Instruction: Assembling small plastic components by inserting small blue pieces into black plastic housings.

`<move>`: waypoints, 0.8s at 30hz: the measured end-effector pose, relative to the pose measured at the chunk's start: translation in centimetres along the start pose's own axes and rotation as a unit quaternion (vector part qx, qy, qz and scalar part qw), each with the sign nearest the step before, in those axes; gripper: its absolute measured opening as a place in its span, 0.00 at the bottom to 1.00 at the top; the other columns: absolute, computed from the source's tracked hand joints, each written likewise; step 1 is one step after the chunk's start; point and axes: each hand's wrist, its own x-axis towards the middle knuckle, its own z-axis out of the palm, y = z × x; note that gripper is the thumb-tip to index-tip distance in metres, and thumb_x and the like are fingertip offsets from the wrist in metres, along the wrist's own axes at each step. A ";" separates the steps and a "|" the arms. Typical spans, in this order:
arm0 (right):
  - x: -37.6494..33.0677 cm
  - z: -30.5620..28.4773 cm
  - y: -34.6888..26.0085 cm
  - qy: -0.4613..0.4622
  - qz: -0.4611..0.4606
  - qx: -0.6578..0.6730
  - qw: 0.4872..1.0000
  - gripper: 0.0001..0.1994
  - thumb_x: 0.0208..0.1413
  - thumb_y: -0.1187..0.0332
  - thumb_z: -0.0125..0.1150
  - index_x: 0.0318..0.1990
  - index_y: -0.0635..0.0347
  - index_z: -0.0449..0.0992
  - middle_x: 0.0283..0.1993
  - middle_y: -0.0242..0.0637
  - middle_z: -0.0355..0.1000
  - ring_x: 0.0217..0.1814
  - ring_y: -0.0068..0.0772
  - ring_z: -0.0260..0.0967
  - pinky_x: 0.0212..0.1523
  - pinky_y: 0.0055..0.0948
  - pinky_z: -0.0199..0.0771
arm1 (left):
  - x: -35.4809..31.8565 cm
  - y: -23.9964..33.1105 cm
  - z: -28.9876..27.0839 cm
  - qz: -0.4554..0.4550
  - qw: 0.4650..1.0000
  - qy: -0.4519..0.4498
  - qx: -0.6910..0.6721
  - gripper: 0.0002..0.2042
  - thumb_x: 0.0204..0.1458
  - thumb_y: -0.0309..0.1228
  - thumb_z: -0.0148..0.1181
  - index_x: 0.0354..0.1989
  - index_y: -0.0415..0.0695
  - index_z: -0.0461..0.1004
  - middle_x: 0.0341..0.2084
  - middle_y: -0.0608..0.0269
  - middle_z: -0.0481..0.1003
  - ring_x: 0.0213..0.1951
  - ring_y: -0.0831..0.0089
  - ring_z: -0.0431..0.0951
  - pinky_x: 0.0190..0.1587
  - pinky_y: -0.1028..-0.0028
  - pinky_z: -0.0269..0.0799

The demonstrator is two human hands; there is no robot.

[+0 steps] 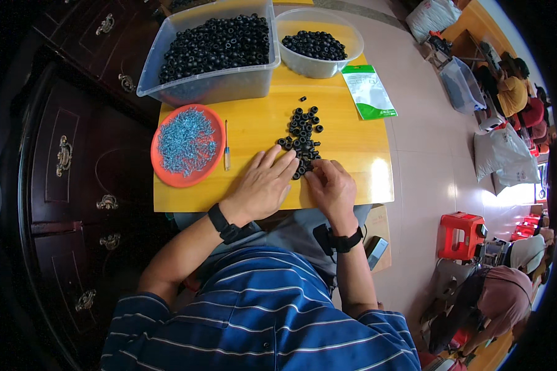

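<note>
A loose pile of small black ring-shaped parts [302, 131] lies on the yellow table [247, 193] in front of me. My left hand [263, 182] rests on its left edge, fingers stretched out and fingertips touching the parts. At the pile's near right side, my right hand [333, 188] is closed, thumb and fingers drawn together. Whatever may be between those fingertips is hidden. Left of my hands, an orange-red plate [156, 162] holds many small silvery-blue screws [189, 142]. Beside it lies a screwdriver [227, 157] with a pale handle.
A large clear bin [229, 83] and a round clear tub [319, 69], both holding black parts, stand at the table's far side. A green-and-white plastic packet [370, 93] lies at the far right corner. Dark drawers [68, 154] line the left. Rightward are a red stool [461, 235] and other people.
</note>
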 end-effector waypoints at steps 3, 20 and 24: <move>1.1 0.7 0.4 0.003 0.017 -0.013 1.000 0.12 0.51 0.68 0.71 0.42 0.57 0.80 0.33 0.40 0.77 0.33 0.44 0.78 0.34 0.37 0.77 | 0.5 -0.3 0.2 0.004 1.000 0.011 0.005 0.26 0.58 0.31 0.58 0.65 0.36 0.66 0.68 0.49 0.63 0.70 0.46 0.59 0.70 0.50 0.56; -0.7 -0.4 1.8 0.061 0.010 0.158 0.986 0.06 0.56 0.79 0.65 0.41 0.64 0.80 0.33 0.39 0.75 0.31 0.29 0.72 0.35 0.26 0.73 | -7.8 -3.8 -6.9 -0.142 0.966 0.203 -0.071 0.10 0.50 0.21 0.67 0.41 0.40 0.80 0.37 0.55 0.78 0.39 0.59 0.81 0.42 0.66 0.78; -1.2 -0.1 1.7 0.062 0.043 0.189 0.979 0.05 0.59 0.78 0.65 0.42 0.64 0.79 0.34 0.32 0.75 0.32 0.18 0.69 0.36 0.20 0.71 | -10.5 -8.7 -8.6 -0.215 0.962 0.169 -0.016 0.05 0.51 0.22 0.66 0.36 0.40 0.81 0.31 0.57 0.78 0.34 0.61 0.81 0.36 0.67 0.76</move>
